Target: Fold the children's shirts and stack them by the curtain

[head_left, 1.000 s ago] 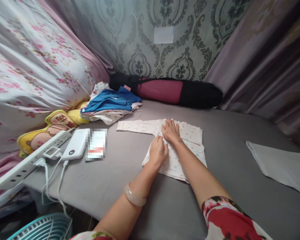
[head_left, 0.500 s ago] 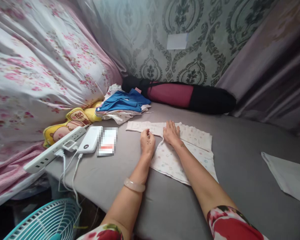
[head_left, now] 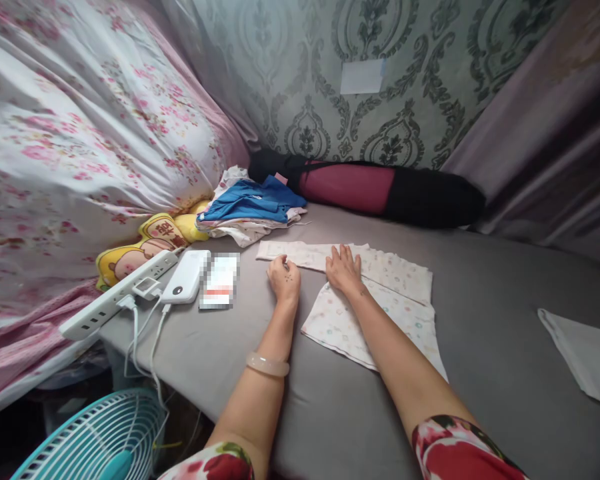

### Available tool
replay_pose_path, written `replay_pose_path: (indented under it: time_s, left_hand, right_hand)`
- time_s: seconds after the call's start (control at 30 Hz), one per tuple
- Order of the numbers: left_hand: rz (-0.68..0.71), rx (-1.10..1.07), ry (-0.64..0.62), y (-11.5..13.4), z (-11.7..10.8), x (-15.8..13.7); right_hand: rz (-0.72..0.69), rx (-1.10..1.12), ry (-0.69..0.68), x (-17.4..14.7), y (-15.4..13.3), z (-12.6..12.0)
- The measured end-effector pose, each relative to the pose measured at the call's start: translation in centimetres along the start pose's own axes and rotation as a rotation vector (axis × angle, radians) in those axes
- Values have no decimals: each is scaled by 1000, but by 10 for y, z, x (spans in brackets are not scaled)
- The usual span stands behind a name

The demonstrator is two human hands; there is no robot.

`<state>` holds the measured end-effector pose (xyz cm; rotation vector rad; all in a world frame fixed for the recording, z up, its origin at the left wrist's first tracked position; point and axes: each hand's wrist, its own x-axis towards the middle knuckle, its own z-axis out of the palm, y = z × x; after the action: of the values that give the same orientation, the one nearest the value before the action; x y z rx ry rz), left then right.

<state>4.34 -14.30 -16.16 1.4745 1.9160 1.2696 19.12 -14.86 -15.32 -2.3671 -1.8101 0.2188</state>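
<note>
Pale printed garment [head_left: 403, 290] lies spread on grey sheet beneath the right hand [head_left: 344, 267]

Its cloth is off-white, scattered with small pastel motifs, some of them rounded and blue-green; they are too small to make out further. One long sleeve [head_left: 307, 252] reaches out to the left, narrow and fairly flat. A long edge crosses the body slantwise, marking off an upper band from the panel below. The upper border ripples slightly to the right of the hand, while the lower panel widens toward a gently curved hem. The forearm hides part of the middle.

The right hand rests palm down where sleeve and body meet, its fingers extended and a little apart. The left hand [head_left: 284, 277] is at the sleeve, fingers curled; whether they pinch the cloth, I cannot tell.

The garment sits around the middle of the grey sheet [head_left: 485, 333], apart from a heap of clothes [head_left: 253, 203] topped with blue and from a long black and maroon bag [head_left: 353, 189] behind it.
</note>
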Motion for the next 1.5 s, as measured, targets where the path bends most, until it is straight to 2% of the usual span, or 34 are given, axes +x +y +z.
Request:
replay_pose_path:
  time_s: [0.17, 0.4, 0.6, 0.97, 1.3, 1.5]
  left_hand:
    - [-11, 143, 79, 2, -6, 6]
    - [-127, 279, 192, 2, -6, 13]
    - [-181, 328, 185, 2, -4, 15]
    - [-336, 296, 126, 18, -8, 26]
    - [-247, 154, 109, 3, -1, 46]
    - [-120, 122, 2, 1, 9, 56]
  right_hand:
    - [0, 2, -20, 0, -1, -4]
    - [10, -23, -21, 5, 1, 1]
    - [7, -53, -7, 7, 1, 3]
    - [26, -79, -31, 6, -2, 0]
    - [17, -39, -10, 6, -1, 2]
    - [8, -24, -20, 3, -1, -1]
